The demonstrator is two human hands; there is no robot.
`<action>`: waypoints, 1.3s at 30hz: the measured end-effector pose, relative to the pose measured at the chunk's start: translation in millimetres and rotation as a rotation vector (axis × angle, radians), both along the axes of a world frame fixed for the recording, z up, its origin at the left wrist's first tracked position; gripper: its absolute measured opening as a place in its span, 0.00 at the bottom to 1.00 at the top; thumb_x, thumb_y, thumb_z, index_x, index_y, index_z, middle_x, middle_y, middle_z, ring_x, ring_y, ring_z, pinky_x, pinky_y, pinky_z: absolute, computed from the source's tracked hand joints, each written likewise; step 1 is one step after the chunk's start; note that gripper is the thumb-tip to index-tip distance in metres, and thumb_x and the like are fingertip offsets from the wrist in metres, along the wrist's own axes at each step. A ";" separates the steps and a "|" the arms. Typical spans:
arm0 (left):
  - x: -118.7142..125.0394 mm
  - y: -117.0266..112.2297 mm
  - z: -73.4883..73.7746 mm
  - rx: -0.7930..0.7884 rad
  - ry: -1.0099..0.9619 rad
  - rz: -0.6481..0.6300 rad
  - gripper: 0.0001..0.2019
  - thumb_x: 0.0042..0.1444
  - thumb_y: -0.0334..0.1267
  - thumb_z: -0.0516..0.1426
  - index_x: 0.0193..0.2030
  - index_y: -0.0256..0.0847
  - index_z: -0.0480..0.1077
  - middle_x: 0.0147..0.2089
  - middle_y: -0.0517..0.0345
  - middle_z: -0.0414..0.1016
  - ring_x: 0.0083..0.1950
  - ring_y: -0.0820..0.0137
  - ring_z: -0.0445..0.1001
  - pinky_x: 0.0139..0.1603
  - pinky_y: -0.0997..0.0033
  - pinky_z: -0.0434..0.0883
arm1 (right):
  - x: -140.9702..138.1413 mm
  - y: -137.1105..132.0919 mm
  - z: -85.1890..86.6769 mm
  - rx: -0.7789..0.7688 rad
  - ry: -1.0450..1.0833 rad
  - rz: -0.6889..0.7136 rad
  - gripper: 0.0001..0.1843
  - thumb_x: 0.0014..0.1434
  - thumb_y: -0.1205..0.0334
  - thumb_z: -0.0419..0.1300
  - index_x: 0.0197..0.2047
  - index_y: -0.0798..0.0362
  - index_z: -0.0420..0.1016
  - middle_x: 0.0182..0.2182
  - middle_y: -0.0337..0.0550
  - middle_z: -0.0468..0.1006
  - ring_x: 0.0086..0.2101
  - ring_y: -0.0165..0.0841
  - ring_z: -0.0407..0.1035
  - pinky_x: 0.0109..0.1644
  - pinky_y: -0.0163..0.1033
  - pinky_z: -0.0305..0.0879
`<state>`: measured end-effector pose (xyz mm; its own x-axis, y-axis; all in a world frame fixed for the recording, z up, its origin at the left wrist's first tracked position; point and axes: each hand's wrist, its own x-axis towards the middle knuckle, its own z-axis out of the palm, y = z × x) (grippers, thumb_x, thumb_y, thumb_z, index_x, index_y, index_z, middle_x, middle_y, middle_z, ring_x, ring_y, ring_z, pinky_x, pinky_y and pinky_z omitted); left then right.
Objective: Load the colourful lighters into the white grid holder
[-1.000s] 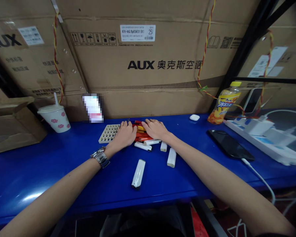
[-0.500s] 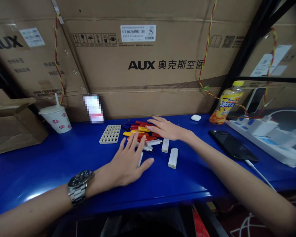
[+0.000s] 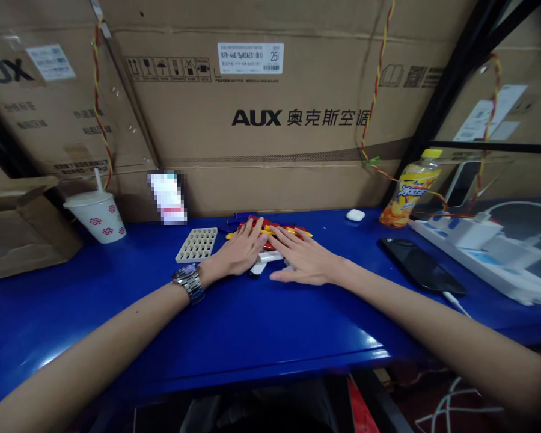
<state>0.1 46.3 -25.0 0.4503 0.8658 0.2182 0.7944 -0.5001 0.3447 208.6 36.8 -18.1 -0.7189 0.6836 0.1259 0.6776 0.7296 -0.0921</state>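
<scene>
A pile of red and yellow lighter-like sticks (image 3: 265, 231) lies on the blue table, largely covered by my hands. At the pile's near side is a white lighter (image 3: 258, 268) with a dark end, and another white one beside it. My left hand (image 3: 241, 248), wearing a metal watch (image 3: 189, 280) at the wrist, rests flat over the pile's left part with fingers stretched out. Over the right part, my right hand (image 3: 307, 257) lies open, its thumb pointing left. Neither hand grips anything. A cream tray with square holes (image 3: 196, 245) is left of the pile.
On the left stand a paper cup with straw (image 3: 98, 216), a brown paper bag (image 3: 24, 222) and a lit phone (image 3: 168, 197). To the right are a white case (image 3: 355, 215), a drink bottle (image 3: 408, 192), a black phone (image 3: 419, 264) and a power strip (image 3: 482, 264). Cardboard boxes (image 3: 171, 120) wall the back.
My left hand has moved forward and right onto the pile. My right hand has come back toward me and over the white lighters. The pieces are pushed closer together.
</scene>
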 end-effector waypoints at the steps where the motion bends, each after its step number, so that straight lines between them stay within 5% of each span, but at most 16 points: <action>1: -1.2 0.7 5.3 0.049 -0.002 0.037 0.33 0.65 0.54 0.32 0.70 0.36 0.44 0.73 0.42 0.45 0.73 0.56 0.43 0.68 0.51 0.49 | -5.1 5.5 -0.4 0.006 0.005 -0.016 0.52 0.55 0.27 0.42 0.71 0.55 0.41 0.69 0.56 0.40 0.67 0.50 0.34 0.66 0.62 0.34; 5: -27.1 5.8 26.7 0.165 0.136 0.382 0.32 0.63 0.55 0.36 0.55 0.32 0.67 0.49 0.30 0.75 0.53 0.44 0.72 0.53 0.45 0.65 | -20.6 21.2 -0.5 -0.016 0.018 -0.045 0.48 0.57 0.29 0.40 0.71 0.51 0.44 0.69 0.54 0.41 0.67 0.52 0.36 0.65 0.66 0.31; 7: -48.8 8.9 31.1 0.168 0.221 0.561 0.32 0.62 0.56 0.37 0.48 0.31 0.71 0.41 0.30 0.76 0.46 0.43 0.75 0.45 0.45 0.68 | -28.4 24.9 2.0 -0.049 0.029 -0.046 0.47 0.57 0.28 0.39 0.71 0.48 0.46 0.69 0.52 0.41 0.67 0.52 0.36 0.65 0.67 0.30; 10: -81.2 10.2 25.7 0.134 0.310 0.631 0.35 0.57 0.62 0.42 0.49 0.31 0.70 0.43 0.29 0.75 0.49 0.42 0.73 0.45 0.45 0.69 | -44.4 28.1 9.1 -0.076 0.042 -0.037 0.47 0.56 0.28 0.41 0.70 0.46 0.47 0.69 0.51 0.41 0.67 0.53 0.36 0.64 0.69 0.30; 13: -105.3 8.0 16.4 0.019 0.339 0.592 0.43 0.50 0.68 0.45 0.55 0.29 0.68 0.53 0.24 0.68 0.51 0.39 0.70 0.47 0.45 0.68 | -64.4 32.7 16.7 -0.097 0.012 -0.038 0.47 0.55 0.28 0.44 0.70 0.45 0.47 0.69 0.51 0.41 0.67 0.54 0.34 0.63 0.71 0.31; 17: -121.4 2.6 20.3 -0.098 0.314 0.311 0.39 0.49 0.61 0.51 0.61 0.35 0.65 0.57 0.34 0.67 0.53 0.49 0.71 0.56 0.53 0.65 | -83.8 41.6 20.5 -0.143 -0.052 -0.038 0.42 0.55 0.31 0.49 0.68 0.40 0.52 0.69 0.47 0.46 0.67 0.55 0.37 0.64 0.69 0.34; 25: -102.5 -9.9 31.0 -0.130 0.124 -0.088 0.28 0.51 0.45 0.56 0.60 0.47 0.66 0.65 0.52 0.64 0.64 0.57 0.64 0.63 0.55 0.59 | -64.2 48.5 13.7 -0.125 -0.068 -0.095 0.36 0.57 0.38 0.50 0.66 0.39 0.58 0.67 0.45 0.55 0.62 0.58 0.51 0.62 0.70 0.42; 35: -56.7 -3.2 26.6 -0.113 0.191 -0.155 0.28 0.55 0.39 0.55 0.63 0.41 0.60 0.68 0.45 0.59 0.66 0.56 0.60 0.64 0.50 0.57 | -13.7 54.7 20.2 -0.174 -0.119 -0.152 0.41 0.55 0.40 0.54 0.68 0.46 0.55 0.67 0.55 0.52 0.64 0.57 0.45 0.60 0.74 0.36; 39: -54.8 -4.4 19.3 0.011 0.163 -0.160 0.25 0.56 0.37 0.54 0.62 0.40 0.61 0.64 0.44 0.65 0.65 0.54 0.61 0.63 0.47 0.58 | -16.0 51.3 17.0 -0.036 -0.002 -0.008 0.31 0.55 0.50 0.58 0.60 0.51 0.67 0.60 0.54 0.66 0.60 0.53 0.55 0.59 0.67 0.48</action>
<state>-54.7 41.9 -5.7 0.6120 0.7784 0.1401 0.7493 -0.6273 0.2122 192.6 88.1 -1.2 -0.7134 0.6936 0.0998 0.6840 0.7202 -0.1162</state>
